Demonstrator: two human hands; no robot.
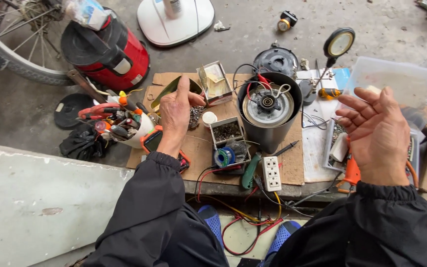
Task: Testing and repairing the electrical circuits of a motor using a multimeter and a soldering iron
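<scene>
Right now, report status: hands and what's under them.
Left hand reaching into pile of screws. Right hand open, empty, raised. Upturned appliance body between them, untouched.

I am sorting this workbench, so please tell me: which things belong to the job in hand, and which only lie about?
In hand:
left hand over the pile of screws
right hand, open and empty
opened black appliance

Lying about:
red kettle
power strip
magnifier
solder spool

free: bare cardboard [196, 148] left of steel pot [270, 111] | blocked: tool cup [124, 123] left, small tins [226, 131] centre
</scene>
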